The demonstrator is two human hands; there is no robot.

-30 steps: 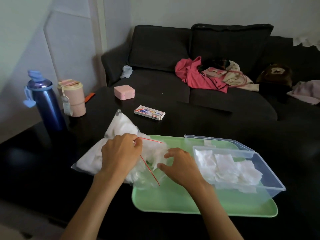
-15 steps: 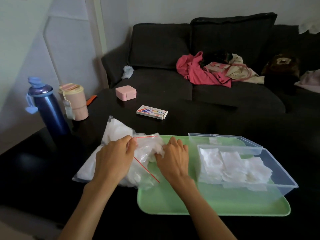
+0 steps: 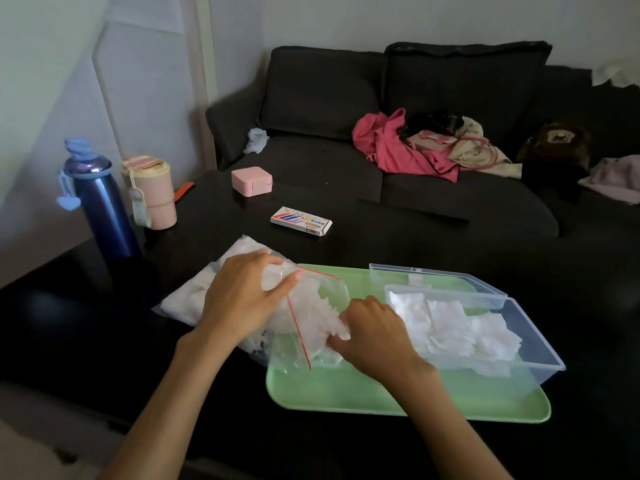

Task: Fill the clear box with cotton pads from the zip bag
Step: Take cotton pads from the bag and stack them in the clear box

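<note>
While the left hand (image 3: pixel 242 299) lies on top of the zip bag (image 3: pixel 207 296) with its fingers spread and its thumb at the bag's mouth, the right hand (image 3: pixel 372 336) has its fingers curled round a bunch of cotton pads (image 3: pixel 322 320) sticking out of that mouth. Just to the right of the right hand sits the clear box (image 3: pixel 526 327), partly full of pads, on a green tray (image 3: pixel 346 393). Past both hands are a small card box (image 3: pixel 300 221), a pink case (image 3: pixel 251 180), a blue bottle (image 3: pixel 100 206) and a dark sofa (image 3: pixel 381 133).

The left hand (image 3: pixel 242 299) is pressing down on the zip bag (image 3: pixel 194 299) while the right hand (image 3: pixel 372 336) is pinching cotton pads (image 3: pixel 322 323) at its mouth, beside the clear box (image 3: pixel 519 327) on the green tray (image 3: pixel 381 396).
</note>
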